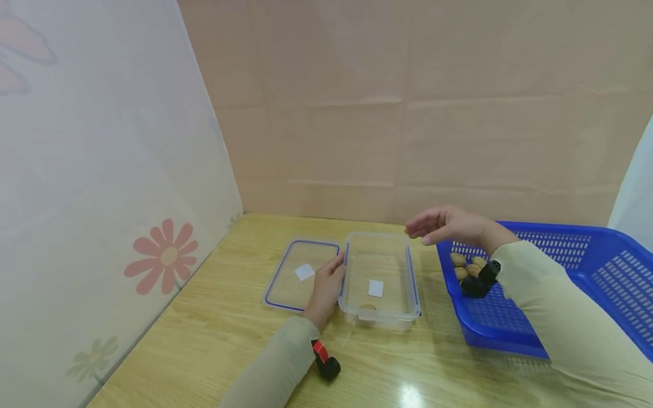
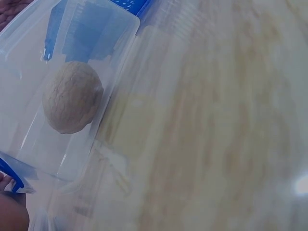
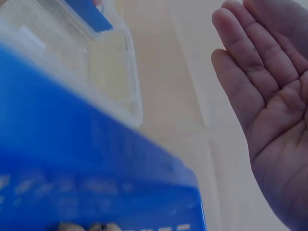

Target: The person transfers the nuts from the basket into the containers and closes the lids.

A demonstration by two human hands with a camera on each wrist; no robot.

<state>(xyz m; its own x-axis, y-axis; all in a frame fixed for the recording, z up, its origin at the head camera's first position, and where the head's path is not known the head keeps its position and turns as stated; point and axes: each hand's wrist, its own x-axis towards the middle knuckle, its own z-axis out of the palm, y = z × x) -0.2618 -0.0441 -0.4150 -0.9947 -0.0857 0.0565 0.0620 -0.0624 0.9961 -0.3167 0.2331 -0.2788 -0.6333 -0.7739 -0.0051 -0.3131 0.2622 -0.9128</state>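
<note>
A clear plastic food container with a blue-trimmed rim stands uncovered on the wooden table. Inside, by its near end, lies one walnut, partly hidden by the rim in the head view. My left hand rests against the container's left side, fingers stretched along the wall. To the right, my right hand hovers over the left edge of a blue basket. Its palm, bare in the right wrist view, holds nothing, and the fingers are extended. Several walnuts lie in the basket's left part, beneath that wrist.
The container's clear lid, with a blue seal, lies flat left of the container, partly under my left hand. A paper-covered wall rises behind the table, and a flowered sheet hangs along the left side.
</note>
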